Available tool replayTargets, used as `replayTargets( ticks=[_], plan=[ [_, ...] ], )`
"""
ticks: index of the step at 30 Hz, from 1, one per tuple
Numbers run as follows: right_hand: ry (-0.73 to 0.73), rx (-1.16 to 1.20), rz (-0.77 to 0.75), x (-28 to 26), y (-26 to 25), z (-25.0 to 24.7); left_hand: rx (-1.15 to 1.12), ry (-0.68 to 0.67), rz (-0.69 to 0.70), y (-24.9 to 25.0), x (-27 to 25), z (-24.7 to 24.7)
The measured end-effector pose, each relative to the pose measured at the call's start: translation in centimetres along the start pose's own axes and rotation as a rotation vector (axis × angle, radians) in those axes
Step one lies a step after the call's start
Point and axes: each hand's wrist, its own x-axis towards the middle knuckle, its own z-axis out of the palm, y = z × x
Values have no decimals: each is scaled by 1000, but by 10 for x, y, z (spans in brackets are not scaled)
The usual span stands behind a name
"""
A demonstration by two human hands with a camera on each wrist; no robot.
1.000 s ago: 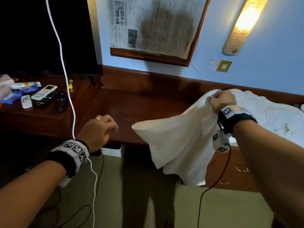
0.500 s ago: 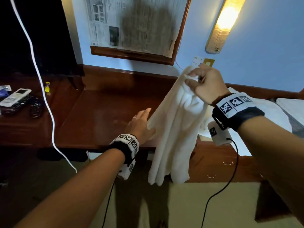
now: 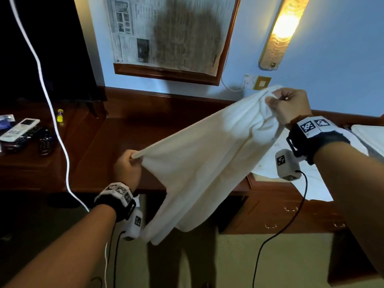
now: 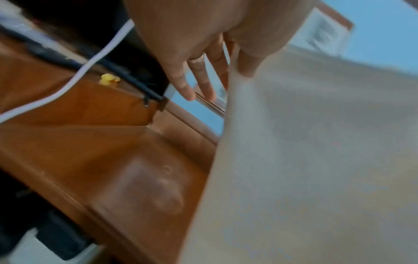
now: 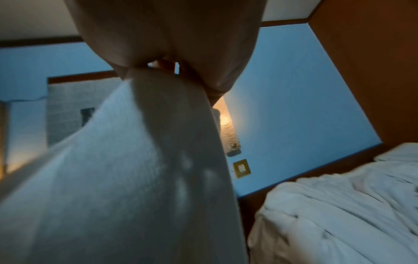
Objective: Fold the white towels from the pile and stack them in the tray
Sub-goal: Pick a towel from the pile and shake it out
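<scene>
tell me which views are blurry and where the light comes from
Head view: mostly sharp, lit by the wall lamp at upper right; the TV corner at left is near black, and a dark shadow falls on the newspaper. Left wrist view: smeared by motion, the towel a soft blur. Right wrist view: dim and bluish, the towel backlit by the lamp, the pile soft.

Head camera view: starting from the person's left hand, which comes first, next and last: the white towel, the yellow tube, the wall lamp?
Measured from the left hand:
1. White towel: its corner is pinched in that hand, stretching right.
2. Yellow tube: on the desk, up and to the left, beside the white cable.
3. Wall lamp: high on the blue wall, far upper right.
</scene>
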Motion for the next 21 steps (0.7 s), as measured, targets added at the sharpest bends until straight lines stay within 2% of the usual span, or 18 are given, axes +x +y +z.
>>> replayTargets(
  ticks=[2, 5, 8, 11, 13, 16, 21],
  plan=[
    [-48, -40, 65, -5, 13, 9, -136, 156, -30, 3, 15, -18],
    [-176, -118, 97, -21, 29, 27, -202, 268, -35, 5, 40, -40],
    [-359, -200, 85, -40, 41, 40, -190, 298, -41, 5, 51, -58],
    [-508, -241, 138, -61, 61, 53, -75, 302, 12, -4, 57, -72],
    [-504, -249, 171, -75, 83, 63, 3, 271, 25, -16, 61, -77],
    [-392, -275, 266, -96, 122, 68, 166, 249, -31, -36, 61, -83],
    [-225, -370, 394, -127, 171, 65, 427, 239, -300, -66, 58, -103]
  ],
)
